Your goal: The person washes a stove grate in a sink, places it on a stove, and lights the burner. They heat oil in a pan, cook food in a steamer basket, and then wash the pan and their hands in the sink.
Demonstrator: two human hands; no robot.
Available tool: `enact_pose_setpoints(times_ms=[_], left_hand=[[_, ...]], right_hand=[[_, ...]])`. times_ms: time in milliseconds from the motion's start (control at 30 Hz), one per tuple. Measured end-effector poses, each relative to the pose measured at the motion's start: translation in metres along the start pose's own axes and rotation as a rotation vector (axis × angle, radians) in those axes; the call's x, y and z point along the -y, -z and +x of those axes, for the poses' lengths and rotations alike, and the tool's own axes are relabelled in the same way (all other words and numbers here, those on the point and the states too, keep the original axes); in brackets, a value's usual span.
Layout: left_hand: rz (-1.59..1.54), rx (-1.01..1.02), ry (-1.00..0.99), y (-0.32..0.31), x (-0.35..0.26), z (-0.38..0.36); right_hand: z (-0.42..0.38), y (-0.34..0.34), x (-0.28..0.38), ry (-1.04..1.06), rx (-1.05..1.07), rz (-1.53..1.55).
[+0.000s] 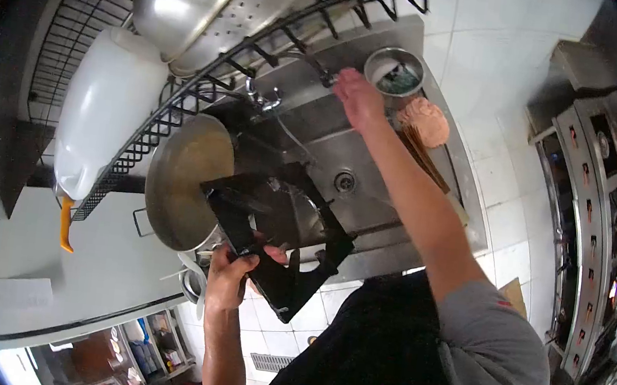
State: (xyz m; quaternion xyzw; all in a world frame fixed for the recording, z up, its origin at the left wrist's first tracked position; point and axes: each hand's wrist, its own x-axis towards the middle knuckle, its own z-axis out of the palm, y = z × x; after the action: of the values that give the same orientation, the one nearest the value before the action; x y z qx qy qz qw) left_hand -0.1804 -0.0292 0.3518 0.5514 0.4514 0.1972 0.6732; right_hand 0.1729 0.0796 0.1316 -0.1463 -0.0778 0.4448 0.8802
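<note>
- My left hand (229, 278) grips a rigid, squarish black frame (279, 284), jagged-holed, tilted by the steel sink's (333, 146) near rim.
- My right hand (361, 101) meets a metal fitting (327, 78); its grip I can't tell.

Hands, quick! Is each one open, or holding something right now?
Left hand: closed, holding the black metal frame.
Right hand: fingers at a small metal fitting; can't tell if it's gripping.

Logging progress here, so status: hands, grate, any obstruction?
Left hand gripping black burner grate, held over sink's front edge. Right hand out at tap, contact unclear. Large metal pot left of grate, possibly in the way.
</note>
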Motion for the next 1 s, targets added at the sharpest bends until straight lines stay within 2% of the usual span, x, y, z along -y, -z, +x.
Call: enact_pose_setpoints(times_ms=[67, 133, 200, 233, 300, 367, 400, 500, 633, 700, 733, 767, 833, 867, 933, 1000], left_hand=[[0.005, 0.057, -0.02, 0.002, 0.002, 0.001], [0.011, 0.082, -0.056, 0.006, 0.006, 0.003], [0.029, 0.062, -0.053, -0.004, -0.006, -0.002], [0.044, 0.026, -0.058, -0.014, -0.017, -0.007], [-0.007, 0.128, -0.058, -0.035, -0.035, -0.012], [-0.016, 0.193, -0.061, -0.04, -0.041, -0.017], [-0.081, 0.209, -0.065, -0.05, -0.043, -0.02], [-0.021, 0.329, -0.082, -0.069, -0.048, -0.025], [-0.039, 0.489, -0.099, -0.107, -0.034, -0.013], [-0.034, 0.578, -0.051, -0.132, -0.021, -0.008], [-0.056, 0.562, -0.021, -0.151, -0.014, -0.008], [-0.075, 0.576, 0.026, -0.176, -0.004, -0.005], [-0.145, 0.679, 0.082, -0.229, 0.014, 0.0], [-0.122, 0.79, 0.173, -0.257, 0.019, -0.001], [-0.072, 0.924, 0.21, -0.306, 0.039, 0.0], [0.04, 0.992, 0.271, -0.354, 0.064, 0.002]], right_hand=[[-0.068, -0.01, 0.015, 0.178, 0.341, -1.17], [-0.15, -0.052, 0.05, -0.237, 0.591, -1.402], [-0.2, -0.029, 0.034, 0.038, 0.75, -1.429], [-0.217, -0.028, 0.033, 0.05, 0.722, -1.438], [-0.235, -0.031, 0.035, 0.209, 0.71, -1.538], [-0.243, -0.041, 0.054, 0.265, 0.695, -1.625], [-0.246, -0.047, 0.068, 0.298, 0.704, -1.705], [-0.264, -0.057, 0.11, 0.379, 0.617, -1.83], [-0.303, -0.049, 0.191, 0.424, 0.478, -1.896], [-0.33, -0.04, 0.233, 0.419, 0.385, -1.989], [-0.344, -0.035, 0.255, 0.346, 0.349, -2.041], [-0.36, -0.024, 0.272, 0.367, 0.319, -2.089], [-0.395, 0.007, 0.306, 0.444, 0.213, -2.101], [-0.422, 0.012, 0.331, 0.439, 0.103, -2.16], [-0.46, 0.012, 0.365, 0.151, 0.007, -2.228], [-0.503, 0.033, 0.393, 0.131, -0.14, -2.199]])
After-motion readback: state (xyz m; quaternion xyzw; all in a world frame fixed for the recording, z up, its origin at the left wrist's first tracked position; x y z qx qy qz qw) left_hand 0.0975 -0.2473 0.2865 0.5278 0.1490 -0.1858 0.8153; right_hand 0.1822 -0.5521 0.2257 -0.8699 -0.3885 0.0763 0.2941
